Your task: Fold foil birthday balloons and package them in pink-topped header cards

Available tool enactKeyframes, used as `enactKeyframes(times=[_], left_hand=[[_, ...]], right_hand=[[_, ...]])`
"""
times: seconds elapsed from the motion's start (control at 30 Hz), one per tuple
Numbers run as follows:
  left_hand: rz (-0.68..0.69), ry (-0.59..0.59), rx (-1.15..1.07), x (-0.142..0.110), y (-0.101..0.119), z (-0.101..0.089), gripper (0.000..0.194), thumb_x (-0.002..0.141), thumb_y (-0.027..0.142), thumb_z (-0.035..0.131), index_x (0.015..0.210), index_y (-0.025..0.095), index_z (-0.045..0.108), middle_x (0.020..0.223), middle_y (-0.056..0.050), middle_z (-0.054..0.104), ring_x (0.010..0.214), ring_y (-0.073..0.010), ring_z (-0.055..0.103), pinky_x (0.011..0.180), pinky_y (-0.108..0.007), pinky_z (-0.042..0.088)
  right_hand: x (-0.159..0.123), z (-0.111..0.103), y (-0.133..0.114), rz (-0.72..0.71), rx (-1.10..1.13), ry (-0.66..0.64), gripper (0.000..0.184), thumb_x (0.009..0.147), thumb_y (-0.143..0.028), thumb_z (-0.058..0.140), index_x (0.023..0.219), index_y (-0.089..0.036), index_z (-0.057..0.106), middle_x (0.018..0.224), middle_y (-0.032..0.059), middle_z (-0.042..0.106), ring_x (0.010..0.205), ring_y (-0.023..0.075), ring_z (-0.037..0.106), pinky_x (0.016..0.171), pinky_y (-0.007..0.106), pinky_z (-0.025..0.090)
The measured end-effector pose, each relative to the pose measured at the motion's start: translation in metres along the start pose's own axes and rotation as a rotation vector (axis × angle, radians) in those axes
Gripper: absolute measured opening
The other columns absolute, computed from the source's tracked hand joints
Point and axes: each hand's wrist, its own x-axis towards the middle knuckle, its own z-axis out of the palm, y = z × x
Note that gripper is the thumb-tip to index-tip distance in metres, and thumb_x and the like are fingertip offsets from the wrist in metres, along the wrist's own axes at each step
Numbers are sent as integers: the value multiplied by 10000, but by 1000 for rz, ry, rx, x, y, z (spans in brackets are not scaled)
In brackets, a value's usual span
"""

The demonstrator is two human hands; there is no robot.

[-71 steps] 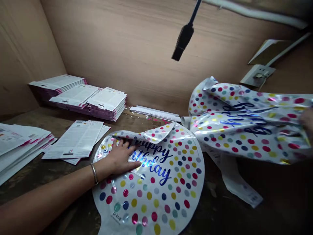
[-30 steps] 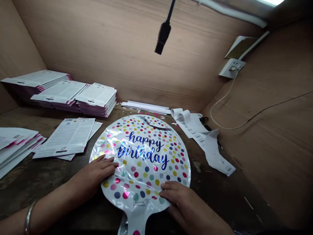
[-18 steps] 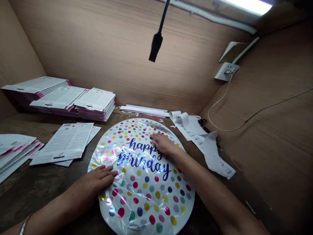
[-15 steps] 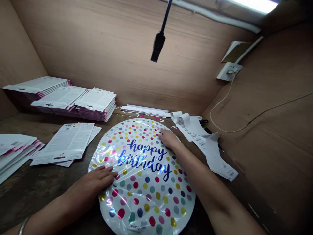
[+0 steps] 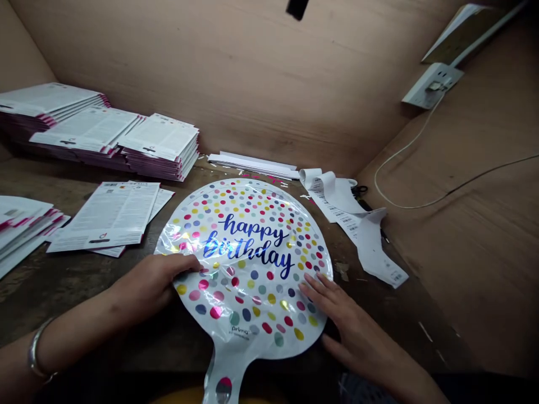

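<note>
A flat, round foil balloon (image 5: 252,252) with coloured dots and blue "happy birthday" lettering lies in front of me, its narrow tail pointing at me. My left hand (image 5: 162,278) grips the balloon's left edge, thumb on top and the other fingers hidden beneath. On the lower right edge rests my right hand (image 5: 343,311), its fingers stretched out over the dots and its thumb apart, just off the rim.
Stacks of white printed packets (image 5: 158,140) stand at the back left. Loose packets (image 5: 109,216) and another pile (image 5: 25,230) lie nearer. A curling label strip (image 5: 366,241) is at the right, with scissors (image 5: 359,191) behind it. A cable (image 5: 404,205) hangs from a socket (image 5: 433,84).
My right hand has slid from the balloon's upper right down to its lower right edge. My left hand has closed on the left edge. The balloon's tail has come into view.
</note>
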Motion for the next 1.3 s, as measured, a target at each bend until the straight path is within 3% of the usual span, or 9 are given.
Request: enactKeyframes(times=[0.13,0.3,0.47,0.6,0.7,0.77,0.97,1.1,1.3], left_hand=[[74,-41,4,3,-4,-5,416,716,144,482,1072,270,656,1065,-20,699,979,-248,644,848,-325,499],[186,-19,68,-4,-30,-9,428,762,130,456,1115,287,643,1255,-14,607,1216,-228,505,1032,-370,391],[42,10,-2,-1,-51,-12,305,785,211,468,994,263,686,1156,-16,664,1109,-226,583,967,-330,433],[-216,141,-50,22,-50,-19,275,773,310,471,947,214,662,922,-11,717,869,-229,650,761,-281,479],[-405,218,-38,39,-46,-25,378,819,498,417,861,197,643,686,1,671,672,-214,622,576,-261,428],[-426,201,-3,46,-44,-27,438,808,581,410,806,201,628,643,-1,642,640,-213,602,546,-261,395],[-398,144,84,51,-41,-29,388,795,559,431,750,213,601,704,-22,648,709,-232,602,602,-279,389],[-493,171,40,51,-42,-30,445,768,627,457,820,221,630,751,-26,672,754,-251,619,621,-290,397],[-434,164,101,37,-44,-21,405,846,528,377,922,222,630,878,-71,700,832,-286,635,654,-317,405]], right_hand=[[19,22,17,-38,20,189,540,805,-147,521,1335,-248,489,1406,75,455,1342,266,342,1082,514,328],[31,20,34,-54,122,248,406,824,-199,542,1226,-217,598,1290,108,573,1225,259,497,1020,493,408],[43,1,40,32,257,189,315,799,-208,548,1079,-245,689,1279,68,587,1179,244,532,1007,433,404],[71,-10,52,298,338,179,298,849,-309,447,941,-188,704,941,37,725,873,219,660,754,309,506],[92,-13,58,420,247,237,357,857,-408,425,777,-163,672,725,45,705,699,226,644,586,286,453],[102,-13,57,483,171,272,351,844,-434,447,702,-172,634,669,48,676,672,226,624,558,276,407],[108,-13,47,544,-10,291,333,889,-364,374,685,-193,574,693,69,643,687,214,596,590,277,367],[104,-14,44,574,-99,284,264,890,-324,382,790,-196,589,795,89,669,755,232,612,631,288,378],[101,-11,44,626,-176,271,288,923,-309,332,837,-201,584,828,83,679,794,224,627,652,285,388]])
